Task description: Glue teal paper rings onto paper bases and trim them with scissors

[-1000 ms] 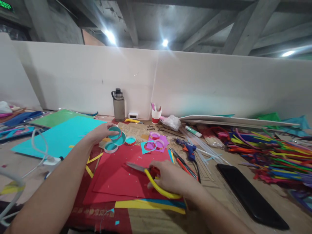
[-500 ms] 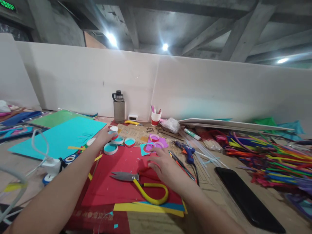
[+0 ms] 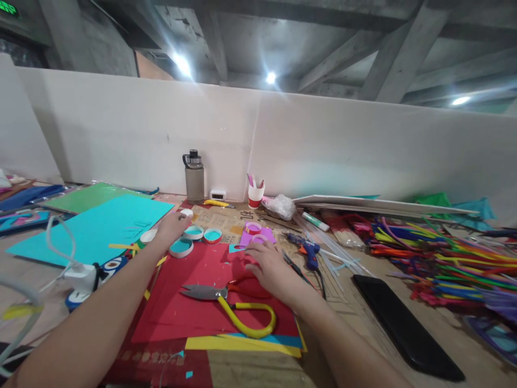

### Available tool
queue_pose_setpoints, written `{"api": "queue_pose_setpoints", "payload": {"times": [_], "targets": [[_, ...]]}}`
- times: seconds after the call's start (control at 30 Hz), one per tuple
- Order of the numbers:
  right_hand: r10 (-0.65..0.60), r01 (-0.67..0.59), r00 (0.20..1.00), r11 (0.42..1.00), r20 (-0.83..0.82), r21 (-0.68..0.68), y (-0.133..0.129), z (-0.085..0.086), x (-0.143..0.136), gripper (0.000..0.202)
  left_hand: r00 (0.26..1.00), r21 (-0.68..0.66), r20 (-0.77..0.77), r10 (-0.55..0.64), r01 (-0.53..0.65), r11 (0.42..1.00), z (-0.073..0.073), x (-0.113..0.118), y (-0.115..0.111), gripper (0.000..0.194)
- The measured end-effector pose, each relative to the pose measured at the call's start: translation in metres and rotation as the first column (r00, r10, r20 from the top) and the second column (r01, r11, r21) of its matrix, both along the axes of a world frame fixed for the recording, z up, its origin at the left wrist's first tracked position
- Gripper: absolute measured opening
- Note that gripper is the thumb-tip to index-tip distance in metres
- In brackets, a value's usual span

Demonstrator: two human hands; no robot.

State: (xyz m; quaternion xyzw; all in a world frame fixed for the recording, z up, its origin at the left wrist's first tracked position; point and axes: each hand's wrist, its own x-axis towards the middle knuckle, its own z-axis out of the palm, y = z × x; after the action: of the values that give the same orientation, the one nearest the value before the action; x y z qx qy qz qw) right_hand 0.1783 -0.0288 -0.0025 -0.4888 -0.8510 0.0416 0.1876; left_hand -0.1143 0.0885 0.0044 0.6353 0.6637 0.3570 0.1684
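Note:
My left hand reaches to the cluster of small round caps, its fingers curled together. What they hold, if anything, is hidden. Beside its fingertips sits a white cap; turquoise-lined caps stand to its right and nearer. My right hand hovers low with fingers apart, over the edge of a turquoise paper piece and near purple paper bearing round rings. Under it, scissors with one yellow and one red handle lie on red paper.
A large turquoise sheet lies left, near a white plug with cable. A bottle and a paper cup of pens stand at the back. Right are a glue gun, a black phone and colourful pipe cleaners.
My left hand has shifted slightly over the caps, covering the red-edged one by its fingers. My right hand now covers more of the turquoise piece. The view has turned slightly right.

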Motion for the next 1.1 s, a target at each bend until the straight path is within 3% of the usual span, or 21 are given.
{"api": "queue_pose_setpoints", "payload": {"times": [0.07, 0.13, 0.23, 0.3, 0.37, 0.43, 0.5, 0.6, 0.73, 0.83, 0.9, 1.1], "targets": [[0.123, -0.126, 0.973, 0.992, -0.194, -0.006, -0.014, 0.016, 0.001, 0.027, 0.995, 0.121, -0.104, -0.009, 0.022, 0.992, 0.005, 0.008, -0.004, 0.034], [0.256, -0.302, 0.906, 0.949, -0.338, -0.093, -0.032, 0.035, 0.0, 0.03, 0.963, 0.22, -0.211, -0.165, 0.211, 0.952, 0.008, 0.018, -0.01, 0.033], [0.516, -0.639, 0.761, 0.702, -0.394, -0.314, -0.056, 0.056, -0.006, 0.026, 0.861, 0.135, -0.313, -0.401, 0.458, 0.879, 0.005, 0.032, -0.017, 0.03], [0.546, -0.683, 0.728, 0.633, -0.415, -0.364, -0.062, 0.059, -0.009, 0.022, 0.782, 0.077, -0.38, -0.494, 0.558, 0.826, -0.002, 0.037, -0.02, 0.027], [0.497, -0.624, 0.778, 0.682, -0.384, -0.38, -0.06, 0.052, -0.01, 0.025, 0.738, 0.038, -0.438, -0.514, 0.586, 0.809, -0.008, 0.04, -0.021, 0.018], [0.346, -0.453, 0.878, 0.825, -0.332, -0.338, -0.052, 0.04, -0.008, 0.026, 0.714, 0.009, -0.48, -0.51, 0.585, 0.811, -0.011, 0.04, -0.02, 0.01], [0.206, -0.277, 0.945, 0.917, -0.253, -0.288, -0.041, 0.026, -0.005, 0.023, 0.701, -0.003, -0.496, -0.513, 0.589, 0.808, -0.012, 0.041, -0.019, 0.008], [0.003, -0.036, 0.982, 0.985, -0.191, -0.169, -0.027, 0.011, 0.0, 0.021, 0.711, 0.018, -0.495, -0.499, 0.583, 0.812, -0.01, 0.043, -0.021, 0.01], [-0.146, 0.153, 0.985, 0.985, -0.091, 0.073, -0.008, 0.002, 0.008, 0.025, 0.766, 0.046, -0.505, -0.398, 0.484, 0.874, -0.01, 0.046, -0.025, 0.011], [-0.202, 0.198, 0.976, 0.978, 0.083, 0.059, 0.006, -0.006, 0.011, 0.028, 0.811, 0.085, -0.479, -0.336, 0.424, 0.902, -0.011, 0.048, -0.025, 0.013], [-0.218, 0.215, 0.97, 0.976, 0.111, 0.041, 0.014, -0.015, 0.01, 0.029, 0.847, 0.124, -0.424, -0.322, 0.407, 0.905, -0.011, 0.051, -0.026, 0.017], [-0.288, 0.285, 0.95, 0.958, 0.123, 0.046, 0.026, -0.033, 0.003, 0.035, 0.882, 0.153, -0.187, -0.432, 0.46, 0.875, -0.011, 0.076, -0.041, 0.018]]}}
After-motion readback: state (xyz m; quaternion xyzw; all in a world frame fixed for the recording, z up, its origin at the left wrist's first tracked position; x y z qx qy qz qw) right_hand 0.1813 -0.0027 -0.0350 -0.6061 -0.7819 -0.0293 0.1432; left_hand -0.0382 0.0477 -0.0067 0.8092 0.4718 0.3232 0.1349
